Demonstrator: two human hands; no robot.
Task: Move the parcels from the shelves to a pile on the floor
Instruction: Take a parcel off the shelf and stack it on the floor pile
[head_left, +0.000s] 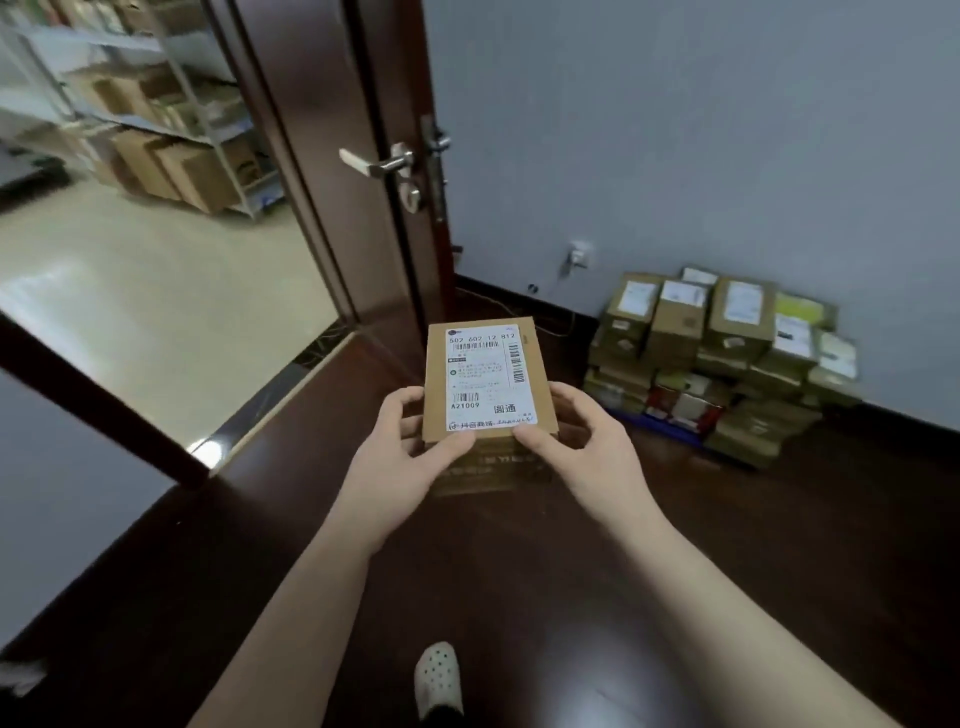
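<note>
- The dark wooden floor (519, 623) fills the lower part of the view.
- The brown door (322, 104) stands open at 12 o'clock.
- The shelves (156, 119) with cartons are at 10 o'clock, beyond the doorway.
- The pile of parcels (727, 364) lies at 3 o'clock, against the wall.
- The labelled cardboard parcel (483, 374) is at the centre, held above the floor.
- The left hand (400, 452) and the right hand (587, 441) grip its near corners, thumbs on top.
- A white shoe (438, 675) is at 6 o'clock.

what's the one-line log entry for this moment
stage: carry | left hand: grips parcel | right hand: grips parcel | pile: on floor by wall, ahead right | parcel: not yet on pile
</note>
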